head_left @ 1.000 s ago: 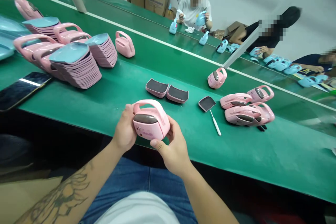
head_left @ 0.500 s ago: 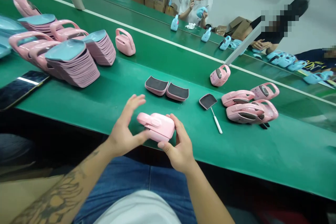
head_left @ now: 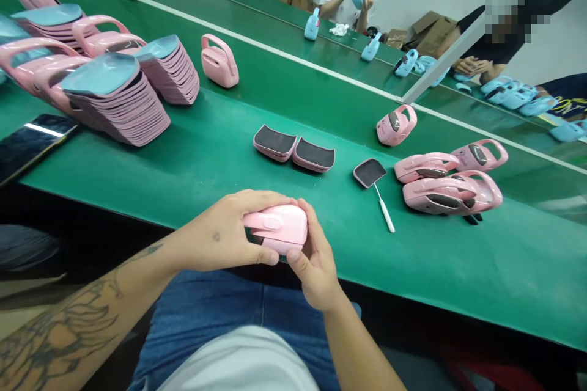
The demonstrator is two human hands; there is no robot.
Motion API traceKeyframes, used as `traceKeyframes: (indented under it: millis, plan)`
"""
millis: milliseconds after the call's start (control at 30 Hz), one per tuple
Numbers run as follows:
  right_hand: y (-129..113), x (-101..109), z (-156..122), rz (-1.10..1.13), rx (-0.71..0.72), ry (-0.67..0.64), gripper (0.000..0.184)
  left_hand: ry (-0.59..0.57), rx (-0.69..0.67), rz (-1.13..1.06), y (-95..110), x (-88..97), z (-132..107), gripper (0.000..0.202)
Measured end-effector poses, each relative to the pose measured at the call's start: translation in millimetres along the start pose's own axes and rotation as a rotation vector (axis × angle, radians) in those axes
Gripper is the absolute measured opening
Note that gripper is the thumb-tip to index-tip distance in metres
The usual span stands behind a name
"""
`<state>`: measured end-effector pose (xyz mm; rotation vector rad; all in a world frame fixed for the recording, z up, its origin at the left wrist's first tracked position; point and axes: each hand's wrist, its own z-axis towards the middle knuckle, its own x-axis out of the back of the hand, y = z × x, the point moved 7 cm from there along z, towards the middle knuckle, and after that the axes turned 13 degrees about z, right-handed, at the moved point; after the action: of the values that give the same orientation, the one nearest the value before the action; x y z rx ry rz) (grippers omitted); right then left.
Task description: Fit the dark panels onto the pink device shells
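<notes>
Left hand (head_left: 220,232) now grips the pink case (head_left: 277,226) with right hand (head_left: 314,272), fingers tight, black-padded pieces (head_left: 274,142) beyond

Your left hand (head_left: 224,229) wrapped over a pink plastic housing (head_left: 277,226), your right hand (head_left: 314,263) gripping its end, stacked pink shells (head_left: 123,98) upper left of the frame
</notes>
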<state>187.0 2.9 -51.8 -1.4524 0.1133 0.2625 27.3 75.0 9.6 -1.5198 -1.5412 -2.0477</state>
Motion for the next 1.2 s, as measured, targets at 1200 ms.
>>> traceKeyframes:
  millis: [1200]
  plan:
    - [-21.0, 34.5, 4.4, -0.132, -0.085, -0.063, 0.074, 0.052, -0.136, -0.185, 14.3, 5.3, 17.9, 0.096]
